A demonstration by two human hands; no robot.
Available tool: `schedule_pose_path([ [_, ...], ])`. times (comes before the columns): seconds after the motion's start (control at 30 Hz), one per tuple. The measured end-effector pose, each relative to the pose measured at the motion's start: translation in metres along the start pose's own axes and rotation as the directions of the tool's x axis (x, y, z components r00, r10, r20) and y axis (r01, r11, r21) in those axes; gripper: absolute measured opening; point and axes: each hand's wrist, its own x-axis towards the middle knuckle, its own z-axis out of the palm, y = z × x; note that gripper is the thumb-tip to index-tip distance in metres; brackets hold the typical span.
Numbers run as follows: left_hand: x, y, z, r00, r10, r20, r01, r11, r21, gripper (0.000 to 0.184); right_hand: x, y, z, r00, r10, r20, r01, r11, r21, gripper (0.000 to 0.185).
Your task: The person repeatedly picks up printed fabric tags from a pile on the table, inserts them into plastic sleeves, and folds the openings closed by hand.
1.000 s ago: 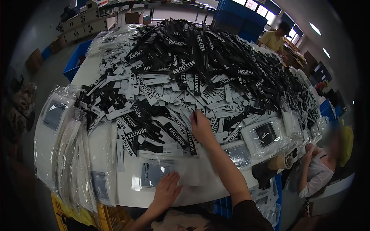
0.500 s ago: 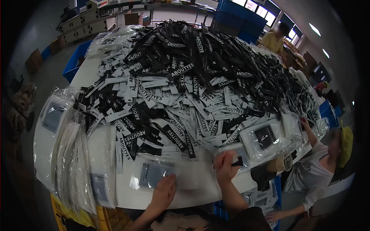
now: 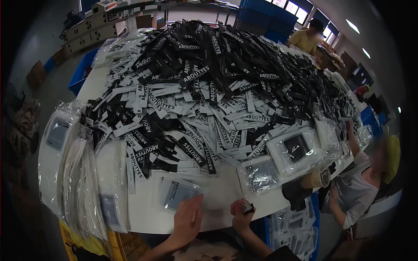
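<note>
A small black piece with white lettering [image 3: 248,208] pokes out of my right hand [image 3: 240,219], whose fingers are closed around it above the table's near edge. My left hand [image 3: 188,219] has its fingers stretched out, at the lower edge of a clear plastic bag with a grey-blue printed panel [image 3: 176,194]; whether it touches the bag I cannot tell. To the right of my hands lie clear bags with a grey panel [image 3: 261,175] and a black panel [image 3: 298,148]. Beyond them rises a big heap of black and white ABOUTYES strips [image 3: 204,82].
Long stacked clear bags [image 3: 78,174] hang over the table's left edge above a yellow crate [image 3: 126,244]. A cup [image 3: 317,178] stands at the right edge. Below is a blue bin of packets [image 3: 292,226]. One person [image 3: 357,187] sits at right; another [image 3: 307,40] is behind.
My right hand has drawn back toward me with the black piece, uncovering the grey-panelled bag at right. The bag by my left hand has shifted and turned slightly. The neighbour's lower arm has pulled in.
</note>
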Motion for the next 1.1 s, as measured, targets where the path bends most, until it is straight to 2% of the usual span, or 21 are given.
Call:
schedule_pose_path([
  [0.03,0.0,0.0,0.005,1.0,-0.001,0.0,0.001,1.0,-0.001,0.037,0.007,-0.009,0.009,1.0,0.0,0.0,0.0,1.0,-0.001,0.022],
  [0.1,-0.002,-0.005,0.013,0.975,0.183,0.124,-0.193,0.979,0.069,0.045,0.022,-0.025,0.025,0.911,0.029,0.412,0.112,0.942,-0.315,0.019],
  [0.13,-0.001,-0.002,0.008,0.976,0.182,0.123,-0.192,0.979,0.074,0.045,0.024,-0.035,0.029,0.909,0.029,0.415,0.112,0.944,-0.311,0.019],
  [0.2,0.003,0.004,-0.012,0.965,0.028,0.262,-0.024,1.0,-0.019,0.049,0.027,-0.05,0.037,0.833,0.328,0.445,-0.108,0.886,-0.45,0.013],
  [0.23,-0.002,0.0,-0.023,0.965,0.026,0.26,-0.024,1.0,-0.011,0.049,0.027,-0.049,0.039,0.831,0.326,0.451,-0.107,0.889,-0.444,0.013],
  [0.27,-0.01,-0.006,-0.034,0.932,-0.142,0.333,0.23,0.943,-0.241,0.049,0.027,-0.047,0.039,0.772,0.308,0.555,-0.031,0.891,-0.452,0.009],
  [0.3,-0.016,-0.009,-0.039,0.855,-0.273,0.441,0.469,0.771,-0.431,0.049,0.026,-0.045,0.039,0.702,0.293,0.649,0.046,0.89,-0.453,0.005],
  [0.33,-0.02,-0.013,-0.037,0.854,-0.274,0.442,0.47,0.77,-0.431,0.049,0.022,-0.037,0.042,0.702,0.294,0.648,0.046,0.89,-0.453,0.005],
  [0.4,-0.025,-0.024,-0.031,0.843,-0.431,0.323,0.516,0.818,-0.255,0.039,0.011,-0.017,0.056,0.631,-0.084,0.771,0.456,0.845,-0.281,0.007],
  [0.43,-0.026,-0.026,-0.031,0.843,-0.432,0.321,0.516,0.818,-0.254,0.039,0.01,-0.018,0.059,0.682,-0.021,0.731,0.357,0.882,-0.307,0.014],
  [0.53,-0.023,-0.023,-0.026,0.823,-0.531,0.204,0.553,0.662,-0.507,0.026,0.014,-0.017,0.058,0.713,0.058,0.699,0.171,0.952,-0.254,0.031],
  [0.57,-0.02,-0.02,-0.024,0.841,-0.528,0.12,0.503,0.678,-0.537,0.021,0.012,-0.021,0.061,0.711,0.06,0.7,0.172,0.951,-0.256,0.031],
  [0.63,-0.016,-0.018,-0.02,0.851,-0.524,0.04,0.452,0.691,-0.564,0.016,0.004,-0.032,0.07,0.812,-0.168,0.559,0.406,0.851,-0.334,0.053],
  [0.67,-0.016,-0.019,-0.017,0.909,-0.416,0.033,0.395,0.833,-0.388,0.015,0.002,-0.028,0.069,0.815,-0.165,0.556,0.403,0.85,-0.339,0.053],
  [0.73,-0.003,-0.006,-0.025,0.98,-0.17,0.105,0.161,0.983,0.09,0.019,0.0,-0.021,0.065,0.696,-0.131,0.706,0.532,0.754,-0.385,0.068],
  [0.87,-0.009,-0.009,-0.022,0.994,-0.076,0.072,0.066,0.989,0.135,0.021,0.005,-0.03,0.062,0.68,-0.173,0.713,0.544,0.771,-0.331,0.066],
  [0.93,-0.014,-0.007,-0.026,0.951,-0.279,0.133,0.252,0.949,0.188,0.024,0.008,-0.03,0.057,0.733,-0.343,0.587,0.623,0.686,-0.377,0.056],
  [0.97,-0.014,-0.004,-0.027,0.95,-0.281,0.136,0.253,0.949,0.19,0.024,0.008,-0.03,0.057,0.736,-0.342,0.585,0.62,0.688,-0.377,0.056],
  [1.03,-0.006,0.004,-0.031,0.982,-0.038,-0.186,0.084,0.965,0.247,0.038,0.012,-0.03,0.058,0.764,-0.321,0.559,0.533,0.802,-0.268,0.038],
  [1.07,-0.003,0.008,-0.033,0.983,-0.043,-0.18,0.088,0.965,0.248,0.038,0.01,-0.036,0.056,0.769,-0.316,0.556,0.526,0.806,-0.269,0.038],
  [1.1,0.0,0.012,-0.036,0.983,0.11,-0.148,-0.07,0.965,0.252,0.047,0.006,-0.046,0.053,0.817,-0.114,0.566,0.297,0.923,-0.243,0.032],
])
